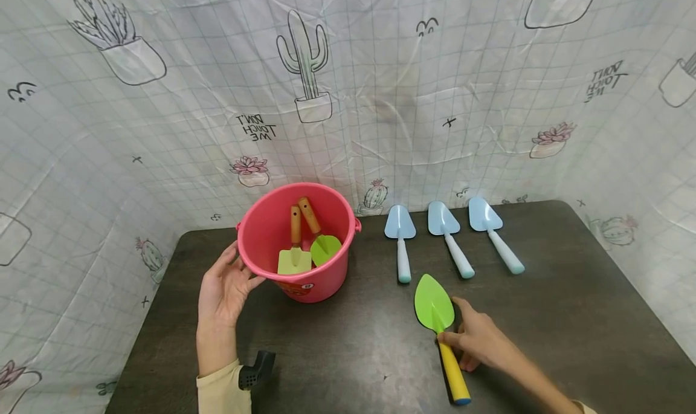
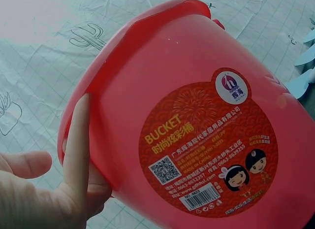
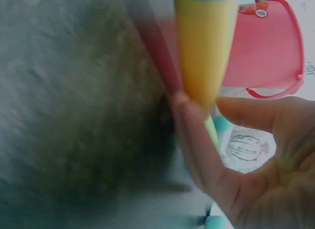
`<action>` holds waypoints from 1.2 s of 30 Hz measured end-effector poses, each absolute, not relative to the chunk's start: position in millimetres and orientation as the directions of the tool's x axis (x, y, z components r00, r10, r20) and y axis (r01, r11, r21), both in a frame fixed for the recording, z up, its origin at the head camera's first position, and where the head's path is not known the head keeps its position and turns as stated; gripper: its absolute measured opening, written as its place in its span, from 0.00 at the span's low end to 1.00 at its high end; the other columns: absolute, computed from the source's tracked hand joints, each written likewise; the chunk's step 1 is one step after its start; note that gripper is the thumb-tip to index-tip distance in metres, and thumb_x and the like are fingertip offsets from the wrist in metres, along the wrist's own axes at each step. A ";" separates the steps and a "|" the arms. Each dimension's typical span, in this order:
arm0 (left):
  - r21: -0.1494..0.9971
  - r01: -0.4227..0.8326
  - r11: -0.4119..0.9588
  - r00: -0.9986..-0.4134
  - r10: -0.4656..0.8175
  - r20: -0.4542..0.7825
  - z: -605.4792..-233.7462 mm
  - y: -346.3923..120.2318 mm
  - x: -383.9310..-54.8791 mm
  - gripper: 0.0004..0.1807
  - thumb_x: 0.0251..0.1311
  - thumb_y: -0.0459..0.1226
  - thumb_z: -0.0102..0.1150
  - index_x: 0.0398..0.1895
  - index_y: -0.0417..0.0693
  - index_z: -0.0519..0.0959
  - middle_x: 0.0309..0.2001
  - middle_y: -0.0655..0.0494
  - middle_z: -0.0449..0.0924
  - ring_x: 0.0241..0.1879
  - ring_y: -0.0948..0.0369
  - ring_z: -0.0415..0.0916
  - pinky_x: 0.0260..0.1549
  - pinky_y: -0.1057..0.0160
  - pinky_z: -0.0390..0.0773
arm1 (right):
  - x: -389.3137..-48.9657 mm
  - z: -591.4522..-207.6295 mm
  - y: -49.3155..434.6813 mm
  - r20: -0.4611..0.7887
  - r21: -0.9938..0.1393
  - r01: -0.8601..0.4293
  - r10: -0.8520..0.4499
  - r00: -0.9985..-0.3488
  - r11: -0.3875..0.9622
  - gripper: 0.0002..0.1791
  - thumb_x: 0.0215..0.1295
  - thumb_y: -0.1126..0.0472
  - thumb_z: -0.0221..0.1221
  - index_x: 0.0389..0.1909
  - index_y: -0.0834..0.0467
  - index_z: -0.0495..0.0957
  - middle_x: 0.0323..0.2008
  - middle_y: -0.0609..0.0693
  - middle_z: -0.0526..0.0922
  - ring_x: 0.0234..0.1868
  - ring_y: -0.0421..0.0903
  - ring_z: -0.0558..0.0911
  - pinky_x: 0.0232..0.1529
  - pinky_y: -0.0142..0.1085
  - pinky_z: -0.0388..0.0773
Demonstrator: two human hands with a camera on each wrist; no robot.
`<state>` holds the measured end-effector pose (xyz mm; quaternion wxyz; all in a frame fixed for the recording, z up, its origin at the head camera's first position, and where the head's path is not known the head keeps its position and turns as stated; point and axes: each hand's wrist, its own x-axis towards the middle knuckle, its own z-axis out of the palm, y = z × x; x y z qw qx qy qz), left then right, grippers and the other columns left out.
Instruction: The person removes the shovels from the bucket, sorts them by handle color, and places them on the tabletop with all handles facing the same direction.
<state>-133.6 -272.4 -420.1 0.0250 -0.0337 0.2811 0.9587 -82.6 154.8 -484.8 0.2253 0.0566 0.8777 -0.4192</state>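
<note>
A green garden trowel (image 1: 434, 308) with a yellow handle is low over the dark table, blade pointing away. My right hand (image 1: 481, 341) pinches its handle (image 3: 204, 51) between thumb and fingers just below the blade. At the left stands a pink bucket (image 1: 331, 284) with two wooden-handled tools inside: a pale green square-bladed shovel (image 1: 295, 261) and a green round-bladed trowel (image 1: 326, 249). My left hand (image 1: 225, 287) touches the bucket's near left side, one straight finger (image 2: 78, 135) lying against the wall under the rim.
Three light blue trowels (image 1: 399, 223) (image 1: 444, 219) (image 1: 486, 216) lie in a row at the table's far side, handles toward me. A patterned white cloth (image 1: 408, 87) hangs behind and beside the table (image 1: 348, 365).
</note>
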 end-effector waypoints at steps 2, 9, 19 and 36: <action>0.541 -0.064 -0.839 -0.997 0.029 -0.072 -420.0 -273.1 -133.0 0.22 0.74 0.35 0.38 0.68 0.43 0.58 0.68 0.43 0.55 0.61 0.48 0.68 0.42 0.41 0.75 | -84.4 -480.1 155.5 -0.372 -0.710 0.214 -0.099 -0.923 0.671 0.42 0.59 0.57 0.65 0.67 0.69 0.54 0.20 0.51 0.77 0.13 0.46 0.78 0.15 0.37 0.77; 0.538 -0.053 -0.841 -0.998 0.026 -0.059 -419.5 -276.5 -132.1 0.22 0.74 0.34 0.38 0.69 0.42 0.58 0.68 0.42 0.53 0.59 0.48 0.70 0.41 0.41 0.76 | -94.3 -453.3 153.8 -0.026 -0.751 -0.077 -0.145 -0.989 0.656 0.22 0.67 0.53 0.58 0.55 0.63 0.72 0.18 0.46 0.78 0.17 0.42 0.78 0.20 0.33 0.75; 0.532 -0.079 -0.843 -0.995 0.033 -0.097 -420.9 -275.8 -133.0 0.22 0.74 0.35 0.37 0.68 0.43 0.58 0.68 0.43 0.55 0.59 0.49 0.70 0.41 0.42 0.77 | -122.6 -409.6 124.1 0.236 -0.745 -0.336 -0.243 -0.941 0.576 0.09 0.68 0.58 0.58 0.46 0.55 0.77 0.18 0.41 0.77 0.19 0.40 0.78 0.20 0.32 0.74; 0.544 -0.091 -0.834 -0.992 0.031 -0.119 -416.9 -274.7 -137.1 0.23 0.74 0.35 0.39 0.70 0.45 0.56 0.71 0.43 0.50 0.61 0.50 0.68 0.44 0.41 0.75 | -183.4 -355.6 36.5 0.283 -0.783 -0.429 -0.356 -0.891 0.450 0.19 0.65 0.55 0.60 0.55 0.57 0.74 0.40 0.46 0.83 0.37 0.42 0.81 0.31 0.37 0.80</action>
